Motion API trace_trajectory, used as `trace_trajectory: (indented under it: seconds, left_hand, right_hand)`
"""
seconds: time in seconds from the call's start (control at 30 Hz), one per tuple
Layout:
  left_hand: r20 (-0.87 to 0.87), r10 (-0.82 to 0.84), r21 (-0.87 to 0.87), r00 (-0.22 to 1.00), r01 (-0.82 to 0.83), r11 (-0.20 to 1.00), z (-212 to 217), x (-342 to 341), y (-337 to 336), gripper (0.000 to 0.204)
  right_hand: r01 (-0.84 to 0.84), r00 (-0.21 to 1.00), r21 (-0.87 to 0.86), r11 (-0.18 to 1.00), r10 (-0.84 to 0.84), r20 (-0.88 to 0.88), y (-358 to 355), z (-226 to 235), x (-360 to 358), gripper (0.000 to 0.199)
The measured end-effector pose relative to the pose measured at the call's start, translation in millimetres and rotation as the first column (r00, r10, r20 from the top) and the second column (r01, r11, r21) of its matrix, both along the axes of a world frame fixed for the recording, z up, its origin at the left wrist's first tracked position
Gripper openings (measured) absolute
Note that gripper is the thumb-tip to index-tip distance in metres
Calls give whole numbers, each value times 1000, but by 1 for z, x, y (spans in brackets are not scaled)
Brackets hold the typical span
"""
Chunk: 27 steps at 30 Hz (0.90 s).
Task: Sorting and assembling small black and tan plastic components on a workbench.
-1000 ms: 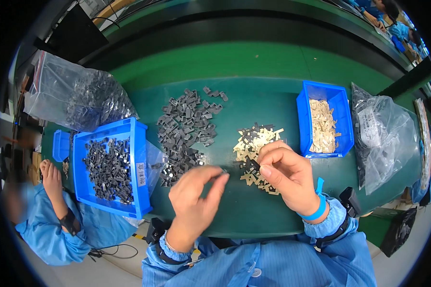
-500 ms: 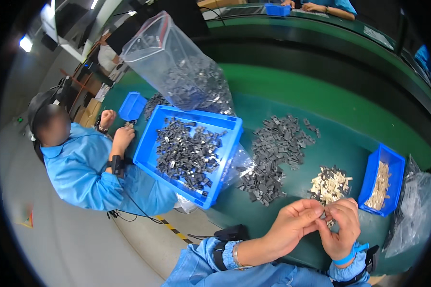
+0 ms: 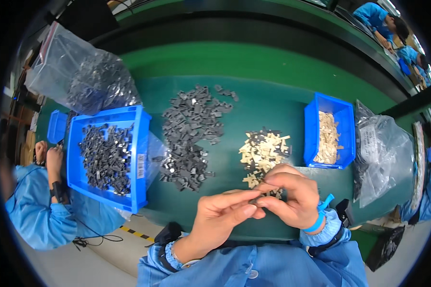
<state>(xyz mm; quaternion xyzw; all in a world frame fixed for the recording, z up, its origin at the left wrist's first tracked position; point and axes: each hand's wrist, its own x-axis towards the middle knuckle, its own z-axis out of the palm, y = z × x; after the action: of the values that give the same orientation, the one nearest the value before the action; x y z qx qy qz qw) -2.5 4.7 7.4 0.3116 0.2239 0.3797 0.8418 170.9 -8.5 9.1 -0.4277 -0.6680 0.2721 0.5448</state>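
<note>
The green worktable (image 3: 263, 62) fills most of the view, and its far half is bare, so there is free room behind the piles. At the left, a large blue bin (image 3: 139, 158) full of dark parts hangs a little over the near edge of the table, and behind it lies a clear plastic bag (image 3: 76, 71) with more dark parts. At the right, a second clear bag (image 3: 383, 153) lies at the table's end, touching a small blue bin (image 3: 342, 112) with pale parts. Between the bins, a wide heap of dark grey parts (image 3: 191, 134) spreads on the surface, and a smaller heap of beige parts (image 3: 263, 150) lies beside it, with a strip of bare table between them. Near the front edge, the left hand (image 3: 222, 215) and the right hand (image 3: 289, 196) meet fingertip to fingertip, both pinching one small part (image 3: 255, 201) just in front of the beige heap; its shape is too small to tell. At the far left, another person's hand (image 3: 52, 158) is beside the large bin.
</note>
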Motion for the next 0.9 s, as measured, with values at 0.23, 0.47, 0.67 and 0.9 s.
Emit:
trace_trajectory:
  seconds: [0.23,0.47,0.67,0.9]
  left_hand:
    - [-164,229,209,960,-193,959,-4,11,-4,25]
    - [-219,298,310,929,-224,924,-6,15,-7,25]
    - [-225,326,380,918,-225,897,-8,17,-5,24]
    - [-213,321,361,923,-231,903,-7,17,-6,24]
  right_hand:
    - [-155,791,-289,945,-57,-609,-12,-3,-2,8]
    - [-226,726,-322,919,-61,-685,-13,-10,-10,6]
    - [-241,712,-336,910,-69,-699,-11,-11,-12,4]
    - [-223,737,-340,914,-70,-673,-11,-10,-12,4]
